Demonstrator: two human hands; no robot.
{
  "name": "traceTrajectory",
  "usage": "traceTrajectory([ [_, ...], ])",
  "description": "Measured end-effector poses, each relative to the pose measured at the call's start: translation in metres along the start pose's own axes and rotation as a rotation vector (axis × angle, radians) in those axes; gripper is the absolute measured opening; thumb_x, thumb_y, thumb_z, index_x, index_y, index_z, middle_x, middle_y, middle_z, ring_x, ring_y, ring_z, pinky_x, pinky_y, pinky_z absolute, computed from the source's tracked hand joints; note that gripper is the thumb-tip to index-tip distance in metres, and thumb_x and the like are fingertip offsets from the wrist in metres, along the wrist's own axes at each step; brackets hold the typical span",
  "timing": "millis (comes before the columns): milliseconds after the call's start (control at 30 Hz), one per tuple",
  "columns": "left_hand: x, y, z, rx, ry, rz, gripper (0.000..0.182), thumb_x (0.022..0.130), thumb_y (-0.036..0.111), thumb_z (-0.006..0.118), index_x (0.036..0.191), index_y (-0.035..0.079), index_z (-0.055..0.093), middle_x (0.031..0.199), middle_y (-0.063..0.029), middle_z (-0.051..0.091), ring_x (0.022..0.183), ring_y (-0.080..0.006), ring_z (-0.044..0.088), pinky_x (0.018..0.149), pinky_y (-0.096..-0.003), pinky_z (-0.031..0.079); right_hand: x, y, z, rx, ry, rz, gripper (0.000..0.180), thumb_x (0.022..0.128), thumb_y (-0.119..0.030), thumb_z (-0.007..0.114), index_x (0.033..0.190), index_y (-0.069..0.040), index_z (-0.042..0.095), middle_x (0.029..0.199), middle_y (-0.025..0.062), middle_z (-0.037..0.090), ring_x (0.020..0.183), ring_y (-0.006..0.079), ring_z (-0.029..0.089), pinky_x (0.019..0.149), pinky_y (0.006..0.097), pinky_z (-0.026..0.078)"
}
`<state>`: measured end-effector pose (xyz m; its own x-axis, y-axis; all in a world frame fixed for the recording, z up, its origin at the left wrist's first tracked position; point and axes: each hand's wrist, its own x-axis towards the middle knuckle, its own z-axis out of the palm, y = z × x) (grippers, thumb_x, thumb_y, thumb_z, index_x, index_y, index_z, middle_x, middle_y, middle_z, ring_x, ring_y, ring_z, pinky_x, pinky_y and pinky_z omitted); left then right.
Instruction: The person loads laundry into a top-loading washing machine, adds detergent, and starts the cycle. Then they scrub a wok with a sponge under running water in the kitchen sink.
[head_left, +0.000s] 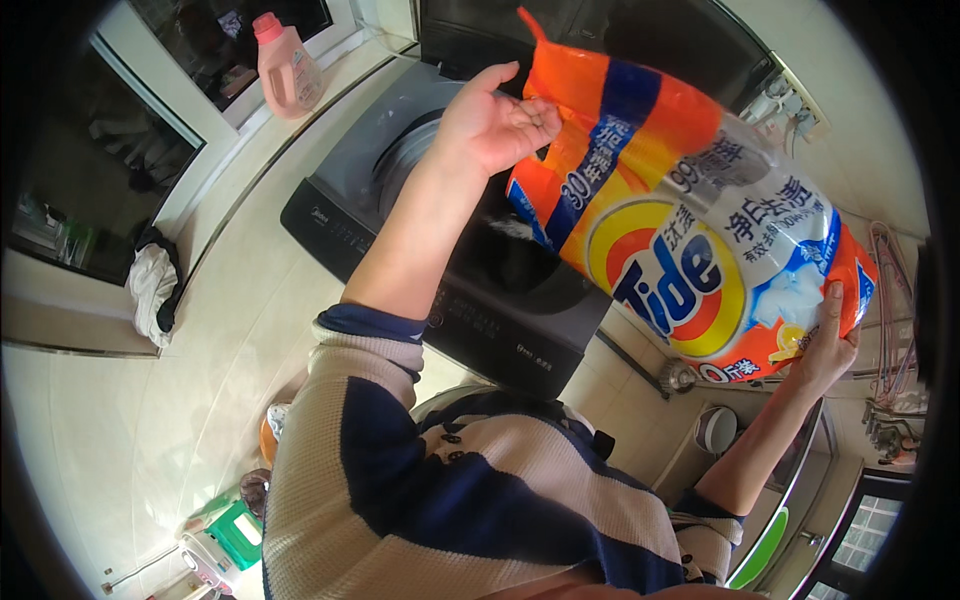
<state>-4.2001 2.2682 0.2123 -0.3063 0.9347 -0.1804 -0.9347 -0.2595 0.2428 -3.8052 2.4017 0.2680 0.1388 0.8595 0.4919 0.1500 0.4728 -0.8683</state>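
A large orange Tide laundry detergent bag (660, 225) is held tilted above the right side of a dark top-loading washing machine (480, 315). My right hand (829, 337) grips the bag's lower right end, thumb on the front. At the opposite end, my left hand (499, 124) is palm up with curled fingers. Its fingertips meet the bag's edge, and whether they grip it is unclear. A small dark gap shows in the bag beside those fingers. The washer's lid (480, 34) stands raised. Dark contents with a whitish patch (517, 225) show inside, partly hidden by my left forearm and the bag.
A pink detergent bottle (289, 71) stands on the window ledge at left. Crumpled black and white cloth (154, 285) lies by the lower window. Plugs fill a wall socket strip (787, 97). Hangers (892, 300) hang at right above a sink area with a white bowl (716, 429).
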Motion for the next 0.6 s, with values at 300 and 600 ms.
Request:
traceTrajectory([
  [300, 0.023, 0.004, -0.006, 0.024, -0.148, 0.102, 0.037, 0.087, 0.025, 0.059, 0.096, -0.007, 0.042, 0.085, -0.0147, 0.048, 0.081, -0.0250, 0.052, 0.083, -0.0383, 0.047, -0.016, -0.010, 0.002, -0.020, -0.025, -0.029, 0.041, 0.078, -0.027, 0.078, 0.102, 0.002, 0.064, 0.092, 0.0080, 0.068, 0.074, 0.0124, 0.062, 0.067, 0.0252, 0.051],
  [600, 0.036, 0.020, -0.001, -0.048, 0.034, 0.100, 0.020, 0.092, 0.023, 0.050, 0.087, 0.003, 0.047, 0.078, -0.0093, 0.053, 0.073, -0.0227, 0.048, 0.074, -0.0325, 0.045, -0.014, -0.026, 0.050, -0.092, -0.142, -0.121, 0.036, 0.079, -0.026, 0.077, 0.100, 0.001, 0.067, 0.090, 0.0076, 0.069, 0.075, 0.0116, 0.063, 0.070, 0.0240, 0.050],
])
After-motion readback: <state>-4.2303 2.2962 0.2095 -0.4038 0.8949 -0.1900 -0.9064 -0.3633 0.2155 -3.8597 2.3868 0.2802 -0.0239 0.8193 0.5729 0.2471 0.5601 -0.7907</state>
